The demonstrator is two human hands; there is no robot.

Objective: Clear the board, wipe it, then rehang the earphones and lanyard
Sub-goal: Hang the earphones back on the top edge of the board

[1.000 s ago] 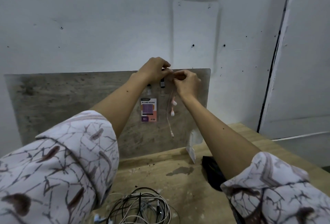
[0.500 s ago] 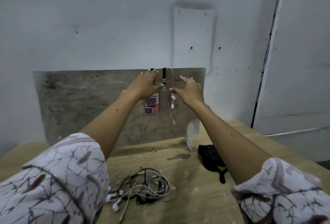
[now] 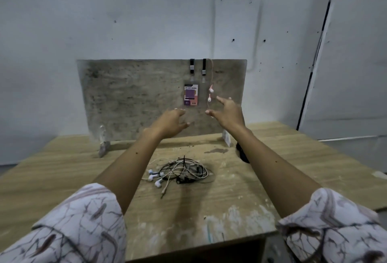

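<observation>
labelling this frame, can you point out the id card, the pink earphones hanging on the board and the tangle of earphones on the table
id card [image 3: 191, 95], head view, middle of the card face
pink earphones [image 3: 211, 89], head view, upper earbud
tangle of earphones [image 3: 182, 171], head view, middle of the coiled cables

Grey mottled board [image 3: 134, 97] is showing a purple-and-pink card [image 3: 191, 95], black straps [image 3: 192, 65], and pink earphones [image 3: 211, 89] above the right hand [image 3: 228, 114]; sleeves [image 3: 83, 227] are showing white with brown veining.

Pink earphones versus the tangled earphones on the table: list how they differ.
The pink earphones hang down the upright board; the tangled earphones lie on the table. The pink earphones are one loose strand; the tangled earphones mix white and black cords. Neither is held.
</observation>
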